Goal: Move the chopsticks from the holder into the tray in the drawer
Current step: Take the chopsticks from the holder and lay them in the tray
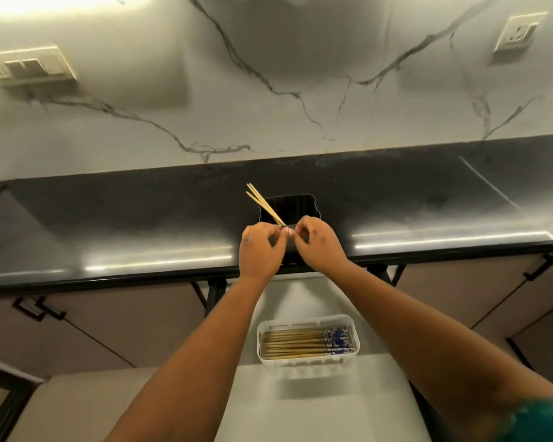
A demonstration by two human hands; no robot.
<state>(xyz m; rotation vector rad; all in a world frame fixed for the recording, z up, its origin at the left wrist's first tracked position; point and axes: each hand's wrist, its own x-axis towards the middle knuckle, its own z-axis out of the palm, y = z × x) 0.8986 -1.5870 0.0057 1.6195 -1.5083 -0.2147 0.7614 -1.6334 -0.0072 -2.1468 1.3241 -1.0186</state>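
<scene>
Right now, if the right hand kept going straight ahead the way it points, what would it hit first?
The right hand points forward and left, so it would first meet the left hand and the chopsticks pinched between them. Beyond those sits the black holder on the counter. Depth is uncertain from one view.

No legible text, label, brand or number is showing anywhere. The chopsticks lying in the tray are carrying blue-and-white markings at their right ends, too blurred to read as characters.
</scene>
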